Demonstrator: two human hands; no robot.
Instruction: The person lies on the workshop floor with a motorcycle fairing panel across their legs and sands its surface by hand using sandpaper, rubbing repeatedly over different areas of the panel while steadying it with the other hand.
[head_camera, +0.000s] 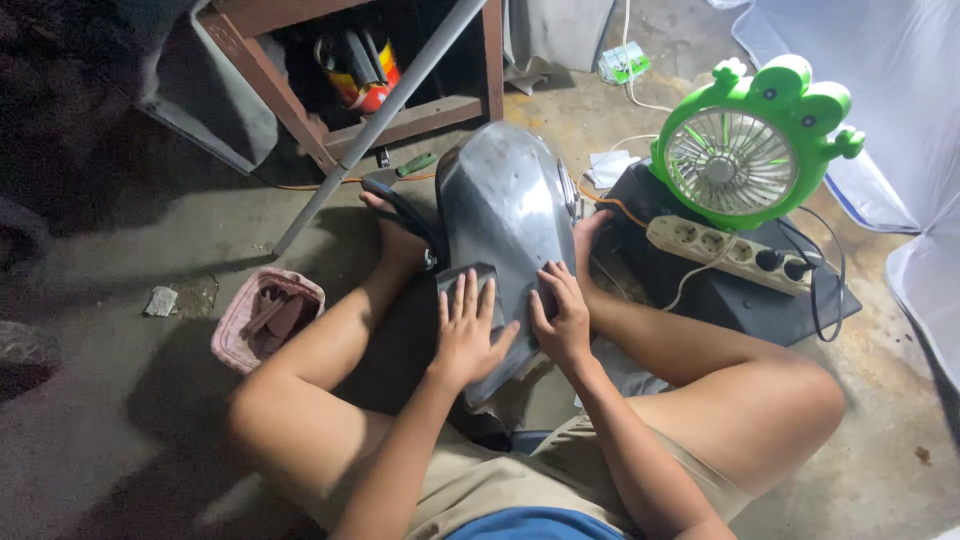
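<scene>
A grey, dull curved metal tank (505, 205) lies between my legs on the concrete floor, braced by my feet at its sides. My left hand (467, 325) lies flat, fingers spread, pressing a dark sheet of sandpaper (468, 275) against the tank's near surface. My right hand (560, 312) rests beside it on the tank's right flank, fingers bent against the metal, holding nothing that I can see.
A pink woven basket (262, 318) sits at my left knee. A green frog-shaped fan (750, 145) and a white power strip (728, 252) stand on a dark board at right. A wooden shelf frame (300, 110) with cans and a leaning grey pipe (385, 120) are ahead.
</scene>
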